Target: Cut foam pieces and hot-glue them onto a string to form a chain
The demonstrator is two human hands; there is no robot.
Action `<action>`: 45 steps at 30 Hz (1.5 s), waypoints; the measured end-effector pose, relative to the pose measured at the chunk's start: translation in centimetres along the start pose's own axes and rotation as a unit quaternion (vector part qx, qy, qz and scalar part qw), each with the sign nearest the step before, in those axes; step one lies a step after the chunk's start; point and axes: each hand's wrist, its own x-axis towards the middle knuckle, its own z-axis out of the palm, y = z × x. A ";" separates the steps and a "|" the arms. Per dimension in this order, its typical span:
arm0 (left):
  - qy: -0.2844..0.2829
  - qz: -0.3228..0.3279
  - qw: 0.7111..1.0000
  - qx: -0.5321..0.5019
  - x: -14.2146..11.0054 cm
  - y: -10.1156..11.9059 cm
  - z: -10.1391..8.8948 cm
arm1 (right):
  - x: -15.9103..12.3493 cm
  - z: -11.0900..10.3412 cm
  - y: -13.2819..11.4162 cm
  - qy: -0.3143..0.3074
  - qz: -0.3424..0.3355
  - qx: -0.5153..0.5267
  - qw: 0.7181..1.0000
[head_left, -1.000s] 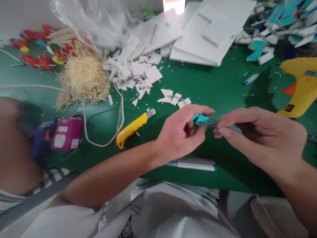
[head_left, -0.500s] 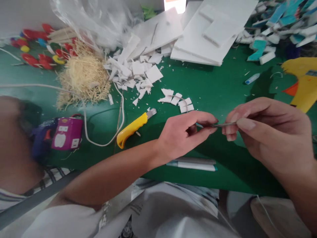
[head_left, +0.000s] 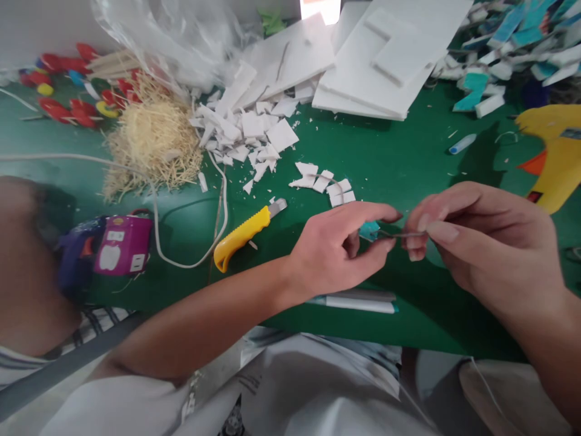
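My right hand (head_left: 485, 242) pinches a thin grey wire (head_left: 408, 234) between thumb and forefinger. The wire points left, toward my left hand (head_left: 340, 248). That hand's thumb and forefinger are parted around the wire's far end, and no grip on it shows. A small teal piece (head_left: 370, 229) is visible between those two fingers; whether it touches the wire is unclear. Just beyond my left hand lie several white foam pieces (head_left: 323, 181) with a curved wire across them. A yellow utility knife (head_left: 242, 237), blade out, lies left of the hand.
Pens (head_left: 358, 303) lie near the table's front edge. A yellow glue gun (head_left: 560, 157) stands at right. Foam scraps (head_left: 254, 130), foam sheets (head_left: 363, 91), straw-like shavings (head_left: 154, 139) and a purple box (head_left: 123, 245) surround the work area. A white cord (head_left: 181, 264) loops at left. Another person's arm (head_left: 31, 260) is at far left.
My left thumb and forefinger have parted from the wire, uncovering the teal piece. My right hand has shifted slightly left with the wire.
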 end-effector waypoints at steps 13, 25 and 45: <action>-0.021 -0.274 0.928 -0.252 0.3 1.0 0.4 | 0.0 0.0 0.2 -0.007 0.004 -0.031 0.999; -0.064 -0.358 0.859 -0.360 1.1 1.2 -0.1 | 0.1 -0.1 0.3 -0.016 0.000 -0.016 1.000; 0.001 -0.231 0.963 -0.137 0.4 0.6 0.2 | 0.2 0.1 0.1 -0.007 0.018 0.002 1.000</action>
